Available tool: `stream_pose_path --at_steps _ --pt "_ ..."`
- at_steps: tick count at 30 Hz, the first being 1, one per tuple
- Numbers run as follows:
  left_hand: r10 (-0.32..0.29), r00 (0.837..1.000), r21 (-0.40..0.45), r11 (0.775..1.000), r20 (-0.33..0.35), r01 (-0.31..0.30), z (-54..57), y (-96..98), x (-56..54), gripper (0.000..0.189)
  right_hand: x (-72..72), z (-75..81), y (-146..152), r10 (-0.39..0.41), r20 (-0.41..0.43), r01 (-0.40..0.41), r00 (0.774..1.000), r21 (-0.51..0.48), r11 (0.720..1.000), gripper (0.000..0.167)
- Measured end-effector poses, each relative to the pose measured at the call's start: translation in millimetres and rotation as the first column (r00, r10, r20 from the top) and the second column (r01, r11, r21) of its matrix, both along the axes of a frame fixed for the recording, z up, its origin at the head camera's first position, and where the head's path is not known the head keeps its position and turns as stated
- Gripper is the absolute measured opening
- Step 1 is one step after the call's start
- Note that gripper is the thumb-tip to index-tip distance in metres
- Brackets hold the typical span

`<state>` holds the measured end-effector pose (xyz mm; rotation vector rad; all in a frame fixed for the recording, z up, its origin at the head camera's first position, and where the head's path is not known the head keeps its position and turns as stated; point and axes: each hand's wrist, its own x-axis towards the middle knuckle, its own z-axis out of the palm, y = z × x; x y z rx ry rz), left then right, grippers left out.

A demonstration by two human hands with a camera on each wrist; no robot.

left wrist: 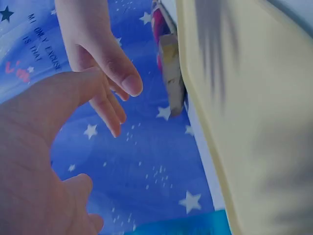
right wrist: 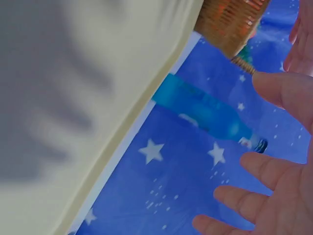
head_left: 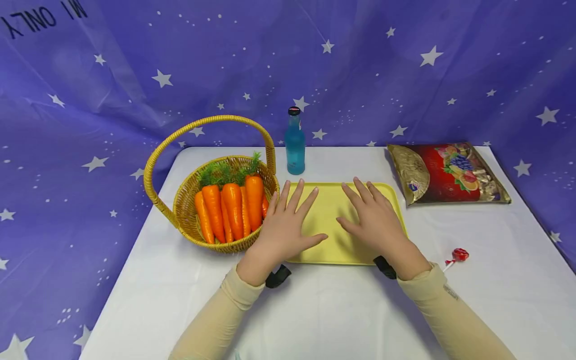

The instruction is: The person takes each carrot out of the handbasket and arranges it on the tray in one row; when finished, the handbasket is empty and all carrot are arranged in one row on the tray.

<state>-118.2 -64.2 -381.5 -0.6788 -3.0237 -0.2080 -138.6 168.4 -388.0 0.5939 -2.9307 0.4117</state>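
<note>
Both hands hover palm down with spread fingers above a yellow tray (head_left: 333, 255), and neither holds anything. My left hand (head_left: 285, 225) is over the tray's left part, beside a wicker basket (head_left: 180, 210) of orange carrots (head_left: 231, 205) with green tops. Over the tray's right part is my right hand (head_left: 375, 220). Shadows of the fingers fall on the tray in both wrist views. A bottle of blue liquid (head_left: 295, 145) with a dark cap stands upright behind the tray; the right wrist view shows this bottle (right wrist: 205, 110) beyond the tray's rim.
At the back right lies a gold and red bag (head_left: 450, 172) with fruit printed on it. A red lollipop (head_left: 460, 255) rests on the white tablecloth (head_left: 333, 310) right of the right wrist. The basket's tall handle (head_left: 220, 119) arches up on the left. A purple starry curtain hangs behind.
</note>
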Motion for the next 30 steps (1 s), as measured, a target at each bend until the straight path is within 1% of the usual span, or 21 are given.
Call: stream_pose_path --at_steps 2,6,11,16,20,24,27,30 --pt "0.027 1.000 0.024 0.999 -0.005 -0.027 2.6 -11.8 7.4 0.095 -1.6 3.0 -9 0.027 0.000 -0.027 1.000 -0.006 1.000 0.076" --pt "0.096 0.995 0.085 0.992 -0.017 -0.094 5.0 -37.3 22.8 0.097 -4.3 9.8 -32 0.101 -0.029 -0.102 0.994 -0.031 0.994 0.072" --pt "0.181 0.983 0.165 0.971 -0.032 -0.173 4.2 -68.0 41.1 0.098 -8.4 19.0 -65 0.203 -0.057 -0.206 0.978 -0.048 0.977 0.066" --pt "0.256 0.966 0.231 0.943 -0.041 -0.240 -1.2 -94.9 57.0 0.098 -10.7 26.5 -97 0.279 -0.047 -0.281 0.959 -0.050 0.958 0.064" --pt "0.329 0.944 0.281 0.909 -0.035 -0.307 -9.5 -113.9 69.4 0.099 -12.8 28.1 -121 0.345 -0.033 -0.346 0.938 -0.096 0.933 0.062" --pt "0.399 0.916 0.335 0.868 -0.033 -0.366 -19.0 -126.8 78.9 0.101 -17.5 26.4 -141 0.400 -0.007 -0.396 0.916 -0.159 0.904 0.060" --pt "0.443 0.896 0.384 0.830 -0.012 -0.406 -25.7 -132.9 83.3 0.098 -23.8 25.4 -152 0.415 0.023 -0.403 0.909 -0.195 0.894 0.057" --pt "0.490 0.871 0.441 0.778 0.021 -0.448 -33.4 -138.4 86.3 0.095 -30.9 23.9 -160 0.417 0.063 -0.394 0.907 -0.225 0.891 0.056"
